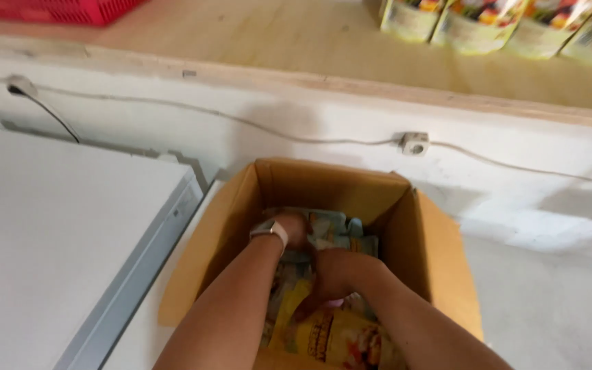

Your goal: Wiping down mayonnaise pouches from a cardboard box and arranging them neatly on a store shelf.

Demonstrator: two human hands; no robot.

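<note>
Both my hands reach down into an open brown cardboard box packed with yellow and pale green pouches. My left hand, a watch with a pale strap on its wrist, is buried among the pouches at the far side of the box, fingers hidden. My right hand lies just beside it over the pouches, fingers curled down into them. Whether either hand has closed on a pouch is hidden.
A wooden shelf runs along the top with a row of similar pouches at the right and a red plastic basket at the left. A white wall with a thin cable is behind the box. A white flat surface lies left.
</note>
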